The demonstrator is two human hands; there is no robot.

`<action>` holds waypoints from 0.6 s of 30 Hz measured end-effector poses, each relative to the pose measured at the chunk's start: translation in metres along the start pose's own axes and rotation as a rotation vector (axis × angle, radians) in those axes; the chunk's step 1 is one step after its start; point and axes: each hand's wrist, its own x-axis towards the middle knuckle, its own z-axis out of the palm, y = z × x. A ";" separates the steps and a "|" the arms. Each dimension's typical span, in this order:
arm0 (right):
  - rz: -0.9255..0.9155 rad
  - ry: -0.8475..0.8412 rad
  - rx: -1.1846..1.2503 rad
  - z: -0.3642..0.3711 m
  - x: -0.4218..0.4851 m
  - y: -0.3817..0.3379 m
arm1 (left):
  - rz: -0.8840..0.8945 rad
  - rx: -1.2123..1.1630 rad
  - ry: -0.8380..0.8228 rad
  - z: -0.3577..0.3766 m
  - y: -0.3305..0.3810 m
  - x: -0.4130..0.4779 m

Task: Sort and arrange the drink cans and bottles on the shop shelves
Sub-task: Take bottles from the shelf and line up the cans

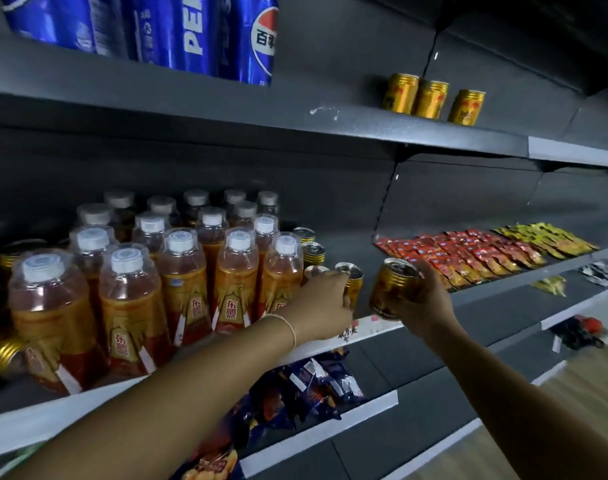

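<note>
Two hands are out. What has each got?

Right hand [423,303] has its fingers wrapped round a gold can, the tilted can [394,289]. It is held in the air just off the front edge of the middle shelf [364,329], with its top leaning up and to the left.

And the left hand [325,303]?

Its fingers are curled over the front can [353,284], which stands upright on the middle shelf near the edge. A thin bracelet [288,327] sits on that wrist.

Are the two cans touching?

No, they are close but apart, the tilted can to the right of the front can.

What stands next to them?

More gold cans [313,252] run in a line towards the back of the shelf. One is just beside the left hand's knuckles. Left of that line is a packed block of orange bottles [184,271] with white caps.

Anything further right on that shelf?

Red sachets [451,254] lie flat in rows, then yellow sachets [544,237] past them.

And the shelf above?

Three upright gold cans, the top cans [432,98], stand in a row at the right, well apart from the blue cans [191,32] at the left.

Below?

Dark snack bags [313,382] are on the lower shelf, under the arms.
</note>
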 end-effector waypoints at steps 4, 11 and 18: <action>-0.039 -0.049 -0.005 -0.010 0.049 0.018 | 0.002 0.220 0.022 0.013 0.009 0.026; -0.073 -0.229 0.026 0.016 0.105 0.040 | -0.118 0.490 -0.009 0.033 0.007 0.048; -0.043 -0.404 -0.001 0.059 0.129 0.059 | -0.153 0.549 0.006 0.040 0.000 0.050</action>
